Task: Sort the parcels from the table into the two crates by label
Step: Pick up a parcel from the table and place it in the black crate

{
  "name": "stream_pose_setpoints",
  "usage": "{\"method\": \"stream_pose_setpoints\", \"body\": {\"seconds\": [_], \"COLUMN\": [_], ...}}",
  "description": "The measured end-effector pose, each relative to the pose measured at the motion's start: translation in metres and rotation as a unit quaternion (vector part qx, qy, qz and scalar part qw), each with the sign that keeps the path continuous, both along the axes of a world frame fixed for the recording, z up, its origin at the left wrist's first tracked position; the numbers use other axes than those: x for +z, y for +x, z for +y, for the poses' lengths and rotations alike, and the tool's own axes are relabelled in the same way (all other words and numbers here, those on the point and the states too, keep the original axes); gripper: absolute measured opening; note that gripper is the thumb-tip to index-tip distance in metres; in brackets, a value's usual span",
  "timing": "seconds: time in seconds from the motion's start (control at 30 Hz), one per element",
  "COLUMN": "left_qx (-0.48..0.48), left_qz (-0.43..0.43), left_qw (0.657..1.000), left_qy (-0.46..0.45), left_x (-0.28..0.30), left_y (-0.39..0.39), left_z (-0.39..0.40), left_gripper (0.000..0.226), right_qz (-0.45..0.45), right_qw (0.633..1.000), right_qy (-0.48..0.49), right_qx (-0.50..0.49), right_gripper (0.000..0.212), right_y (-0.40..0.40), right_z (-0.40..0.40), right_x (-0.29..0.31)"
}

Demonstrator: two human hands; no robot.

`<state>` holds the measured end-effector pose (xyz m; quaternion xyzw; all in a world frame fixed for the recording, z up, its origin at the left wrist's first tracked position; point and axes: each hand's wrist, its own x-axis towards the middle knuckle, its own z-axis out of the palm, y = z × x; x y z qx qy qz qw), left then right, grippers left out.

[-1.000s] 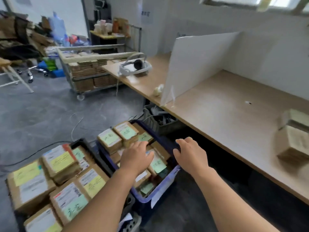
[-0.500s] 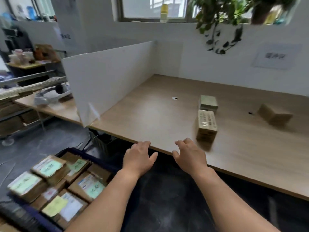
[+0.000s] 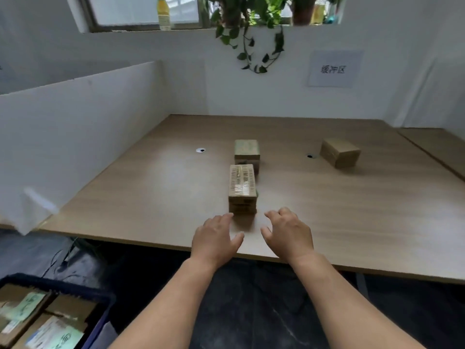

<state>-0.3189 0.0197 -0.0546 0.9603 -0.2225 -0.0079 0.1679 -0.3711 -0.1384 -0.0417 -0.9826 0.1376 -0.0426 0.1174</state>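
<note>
Your left hand (image 3: pixel 215 239) and right hand (image 3: pixel 289 235) hover side by side above the near edge of the worktop (image 3: pixel 352 212), palms down, fingers loosely spread, each grip holding nothing. Just beyond your fingertips stands the nearest parcel (image 3: pixel 242 188), a narrow brown box with a printed label on its top face; your left fingertips are close to its near bottom corner, though whether they touch it is unclear. Directly behind it, touching or nearly so, sits a second parcel (image 3: pixel 246 150), squarer in outline. A third parcel (image 3: pixel 339 152) lies well apart to the right, turned at an angle. Down at the lower left, on the floor, the blue crate (image 3: pixel 99 321) already holds several parcels with green and white labels. A white divider board (image 3: pixel 80 132) stands along the worktop's left side.
</note>
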Motion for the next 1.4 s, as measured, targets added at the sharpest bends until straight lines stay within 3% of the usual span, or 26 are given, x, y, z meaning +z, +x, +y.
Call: {"method": "stream_pose_setpoints", "body": {"seconds": [0.43, 0.9, 1.13, 1.4], "left_qx": [-0.133, -0.212, -0.205, -0.124], "left_qz": [0.02, 0.021, 0.025, 0.073], "left_qw": [0.991, 0.977, 0.978, 0.989], "left_qy": [-0.003, 0.007, 0.028, 0.03], "left_x": [-0.011, -0.008, -0.01, -0.023], "left_y": [0.1, 0.233, 0.268, 0.308], "left_z": [-0.193, -0.382, -0.468, -0.555], "left_gripper": [0.063, 0.063, 0.062, 0.062], "right_qz": [0.021, 0.061, 0.074, 0.083], "right_qw": [0.989, 0.973, 0.975, 0.982], "right_qy": [0.002, 0.018, 0.02, 0.035], "right_qx": [-0.147, -0.222, -0.209, -0.168], "right_gripper": [0.045, 0.045, 0.045, 0.047], "right_y": [0.061, 0.166, 0.198, 0.259], "right_z": [-0.174, -0.344, -0.428, -0.537], "right_x": [-0.012, -0.017, -0.025, -0.03]}}
